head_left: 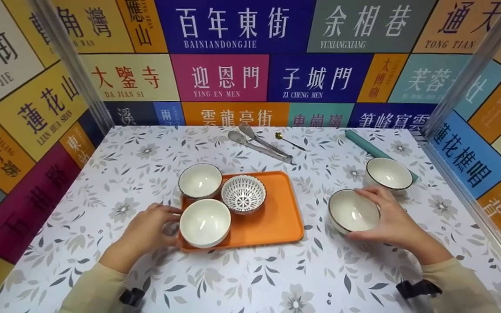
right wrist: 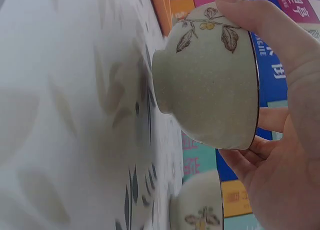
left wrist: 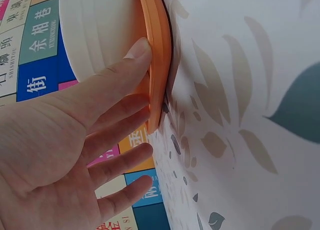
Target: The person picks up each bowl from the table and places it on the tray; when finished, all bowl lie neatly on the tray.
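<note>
My right hand (head_left: 387, 217) grips a cream bowl (head_left: 350, 213) by its side, thumb at the near side and fingers at the far side. In the right wrist view this bowl (right wrist: 210, 79) shows a leaf-and-berry pattern and its foot stands off the tablecloth. At the left end of an orange tray (head_left: 276, 208), my left hand (head_left: 148, 228) has its thumb against the tray rim (left wrist: 157, 54) and its other fingers loosely spread. A plain cream bowl (head_left: 205, 222), a dark-rimmed bowl (head_left: 200, 180) and a black-patterned bowl (head_left: 244, 194) stand at the tray's left part.
Another dark-rimmed bowl (head_left: 389, 173) stands beyond my right hand, overlapping a rolled green cloth-like strip (head_left: 368, 143). Metal tongs (head_left: 263, 145) and a small gold-ended spoon (head_left: 289, 141) lie at the back. Printed panels (head_left: 220, 78) border the floral tablecloth (head_left: 242, 282).
</note>
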The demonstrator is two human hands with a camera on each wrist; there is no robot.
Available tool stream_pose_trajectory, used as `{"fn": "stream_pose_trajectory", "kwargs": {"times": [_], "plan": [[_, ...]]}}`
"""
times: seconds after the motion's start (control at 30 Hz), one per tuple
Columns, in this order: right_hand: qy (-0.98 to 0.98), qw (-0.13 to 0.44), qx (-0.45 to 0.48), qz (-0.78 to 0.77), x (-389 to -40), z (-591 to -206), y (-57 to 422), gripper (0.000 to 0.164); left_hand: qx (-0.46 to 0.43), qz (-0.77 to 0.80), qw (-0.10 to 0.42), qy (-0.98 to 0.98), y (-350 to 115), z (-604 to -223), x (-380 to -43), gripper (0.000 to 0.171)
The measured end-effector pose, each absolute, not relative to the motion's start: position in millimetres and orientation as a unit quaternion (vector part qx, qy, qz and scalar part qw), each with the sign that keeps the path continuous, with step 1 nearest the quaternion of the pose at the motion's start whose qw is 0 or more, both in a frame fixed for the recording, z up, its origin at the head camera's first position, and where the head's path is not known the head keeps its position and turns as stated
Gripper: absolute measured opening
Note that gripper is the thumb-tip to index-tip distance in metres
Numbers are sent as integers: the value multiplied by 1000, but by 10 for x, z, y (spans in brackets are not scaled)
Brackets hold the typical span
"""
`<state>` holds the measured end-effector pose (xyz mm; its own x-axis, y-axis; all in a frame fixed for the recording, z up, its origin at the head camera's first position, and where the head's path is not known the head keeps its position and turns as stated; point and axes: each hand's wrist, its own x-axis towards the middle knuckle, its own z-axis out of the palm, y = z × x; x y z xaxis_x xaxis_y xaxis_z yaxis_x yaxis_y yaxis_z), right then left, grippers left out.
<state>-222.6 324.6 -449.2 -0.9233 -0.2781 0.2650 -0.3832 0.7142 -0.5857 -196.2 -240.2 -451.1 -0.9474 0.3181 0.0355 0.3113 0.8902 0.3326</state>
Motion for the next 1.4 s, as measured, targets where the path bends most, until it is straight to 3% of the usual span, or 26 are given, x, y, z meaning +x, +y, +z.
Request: {"fn": "stream_pose_trajectory", "kwargs": {"times": [0.73,1.4], "plan": [[-881,31,282,378,-2398,-4487,2300,113,168,163,5,972,-2402,-4505,-1962,51],[-871,-4,305,384,-2413,-4637,2000,116,174,168,1,970,-2380,-4468,-1950,51]]}}
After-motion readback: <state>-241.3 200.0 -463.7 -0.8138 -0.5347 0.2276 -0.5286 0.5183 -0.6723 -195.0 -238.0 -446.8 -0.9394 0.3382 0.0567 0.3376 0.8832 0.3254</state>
